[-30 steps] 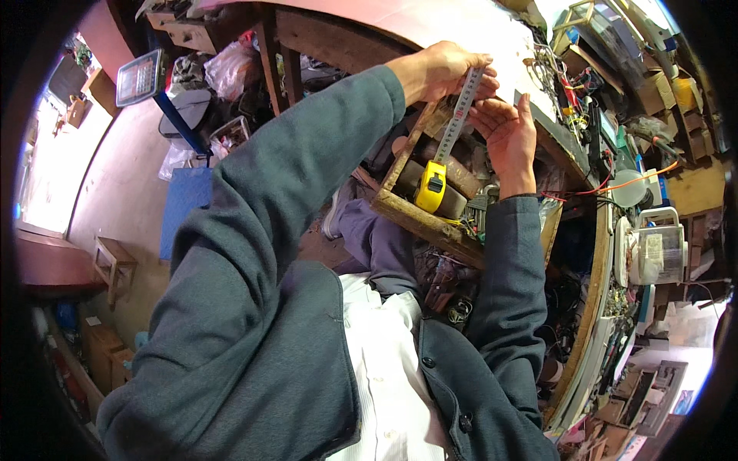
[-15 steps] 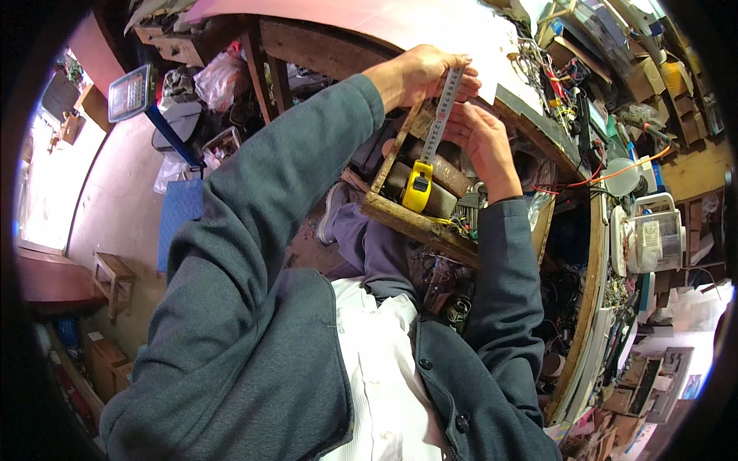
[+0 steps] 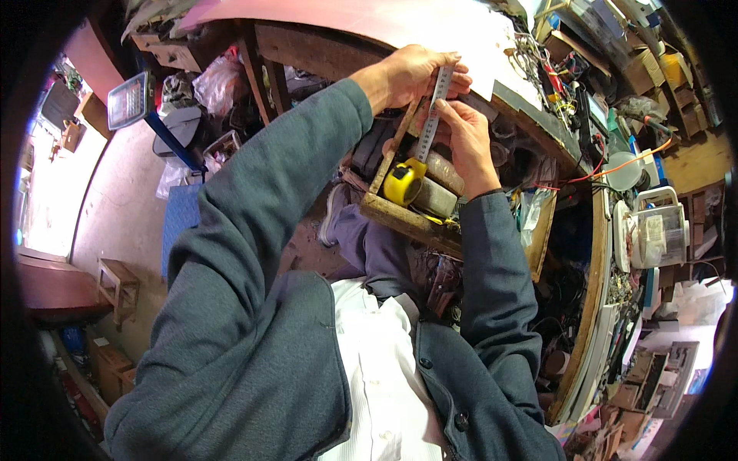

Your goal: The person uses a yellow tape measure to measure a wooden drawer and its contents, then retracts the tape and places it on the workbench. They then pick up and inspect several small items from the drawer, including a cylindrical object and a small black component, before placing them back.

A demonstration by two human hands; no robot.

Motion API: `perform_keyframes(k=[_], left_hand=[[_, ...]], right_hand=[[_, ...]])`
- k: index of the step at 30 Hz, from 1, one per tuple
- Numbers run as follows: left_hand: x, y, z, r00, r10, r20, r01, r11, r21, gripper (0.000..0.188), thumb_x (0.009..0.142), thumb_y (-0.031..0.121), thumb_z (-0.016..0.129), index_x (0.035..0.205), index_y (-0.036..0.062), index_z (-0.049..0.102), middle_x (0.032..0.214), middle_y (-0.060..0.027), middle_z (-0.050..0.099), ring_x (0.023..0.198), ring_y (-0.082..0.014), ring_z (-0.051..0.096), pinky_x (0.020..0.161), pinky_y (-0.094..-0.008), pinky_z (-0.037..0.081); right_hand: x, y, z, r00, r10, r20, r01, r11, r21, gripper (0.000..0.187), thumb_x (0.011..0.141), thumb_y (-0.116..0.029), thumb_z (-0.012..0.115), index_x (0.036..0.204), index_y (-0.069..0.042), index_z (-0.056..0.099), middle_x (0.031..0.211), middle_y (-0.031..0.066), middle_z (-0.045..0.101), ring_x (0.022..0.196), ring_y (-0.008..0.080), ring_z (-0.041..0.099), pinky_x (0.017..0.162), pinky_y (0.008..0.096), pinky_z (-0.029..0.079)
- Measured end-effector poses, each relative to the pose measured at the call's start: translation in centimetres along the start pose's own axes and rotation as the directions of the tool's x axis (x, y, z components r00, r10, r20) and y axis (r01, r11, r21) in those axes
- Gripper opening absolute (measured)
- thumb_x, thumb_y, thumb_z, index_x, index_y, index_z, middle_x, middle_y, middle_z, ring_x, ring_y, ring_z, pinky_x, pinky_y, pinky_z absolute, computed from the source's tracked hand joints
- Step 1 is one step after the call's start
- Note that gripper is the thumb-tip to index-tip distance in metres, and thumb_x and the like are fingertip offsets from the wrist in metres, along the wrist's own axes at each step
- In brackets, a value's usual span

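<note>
Over an open wooden drawer I hold out the blade (image 3: 433, 119) of a tape measure. The end of the blade is between the fingers of my left hand (image 3: 415, 73), at the far side near the pink tabletop. Lower on the blade, my right hand (image 3: 469, 137) closes thumb and fingertips on its right edge. The yellow and black tape measure case (image 3: 403, 183) hangs at the near end of the blade, above the drawer's near left corner, with neither hand on it. Some of my left fingertips are hidden behind the blade.
Worn rounded cylinders (image 3: 443, 170) lie in the wooden drawer (image 3: 411, 224). A pink-covered table (image 3: 323, 14) stands beyond. Tangled wires and tools crowd the bench at right, near a clear plastic container (image 3: 659, 234). At left are a scale with a display (image 3: 131, 100) and a small wooden stool (image 3: 118, 286).
The tape case has swung left and turned, showing more of its yellow side. My right hand has moved slightly up and left along the blade. Both hands shifted a little to the left.
</note>
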State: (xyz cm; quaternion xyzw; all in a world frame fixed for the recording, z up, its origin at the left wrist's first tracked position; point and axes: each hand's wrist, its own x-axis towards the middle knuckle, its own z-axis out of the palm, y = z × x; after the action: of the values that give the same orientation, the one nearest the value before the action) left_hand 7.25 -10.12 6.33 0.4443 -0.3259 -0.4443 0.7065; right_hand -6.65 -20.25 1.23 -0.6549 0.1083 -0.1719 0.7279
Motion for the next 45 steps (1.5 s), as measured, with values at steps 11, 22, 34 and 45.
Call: perform_keyframes(k=[11, 22, 34, 45], left_hand=[[0.3, 0.1, 1.0, 0.998, 0.01, -0.059, -0.006, 0.997, 0.071, 0.047, 0.106, 0.03, 0.054, 0.128, -0.0117, 0.056, 0.117, -0.022, 0.069, 0.107, -0.0257, 0.069, 0.095, -0.0347, 0.058], [0.4, 1.1, 4.0, 0.99, 0.065, -0.127, -0.041, 0.983, 0.182, 0.037, 0.102, 0.026, 0.062, 0.114, -0.0089, 0.066, 0.101, -0.0181, 0.072, 0.088, -0.0214, 0.072, 0.078, -0.0322, 0.062], [0.3, 1.6, 3.4, 0.993, 0.038, -0.108, -0.023, 0.99, 0.138, 0.04, 0.103, 0.027, 0.06, 0.118, -0.0099, 0.064, 0.105, -0.0193, 0.071, 0.091, -0.0234, 0.072, 0.08, -0.0383, 0.063], [0.7, 1.1, 2.1, 0.999, 0.028, 0.028, -0.029, 0.999, 0.045, 0.041, 0.105, 0.027, 0.056, 0.122, -0.0102, 0.061, 0.112, -0.0193, 0.069, 0.094, -0.0247, 0.071, 0.08, -0.038, 0.064]], right_hand=[[-0.5, -1.9, 0.3, 0.968, 0.047, 0.245, -0.121, 0.948, 0.294, 0.067, 0.108, -0.052, 0.033, 0.13, 0.007, 0.056, 0.12, 0.0229, 0.067, 0.111, 0.0333, 0.067, 0.102, 0.0471, 0.053], [-0.9, -2.7, -0.2, 0.967, 0.008, 0.256, -0.096, 0.937, 0.335, 0.064, 0.108, -0.049, 0.033, 0.134, 0.006, 0.053, 0.125, 0.0224, 0.066, 0.118, 0.0335, 0.065, 0.106, 0.0469, 0.049], [-1.2, -3.6, 0.5, 0.976, 0.023, 0.218, -0.096, 0.939, 0.33, 0.072, 0.107, -0.055, 0.032, 0.133, 0.008, 0.054, 0.124, 0.025, 0.066, 0.116, 0.0371, 0.066, 0.105, 0.0474, 0.051], [-0.8, -3.2, -0.1, 0.966, 0.022, 0.257, -0.118, 0.924, 0.363, 0.073, 0.107, -0.056, 0.032, 0.133, 0.009, 0.055, 0.123, 0.0258, 0.066, 0.115, 0.0368, 0.066, 0.103, 0.0471, 0.051]])
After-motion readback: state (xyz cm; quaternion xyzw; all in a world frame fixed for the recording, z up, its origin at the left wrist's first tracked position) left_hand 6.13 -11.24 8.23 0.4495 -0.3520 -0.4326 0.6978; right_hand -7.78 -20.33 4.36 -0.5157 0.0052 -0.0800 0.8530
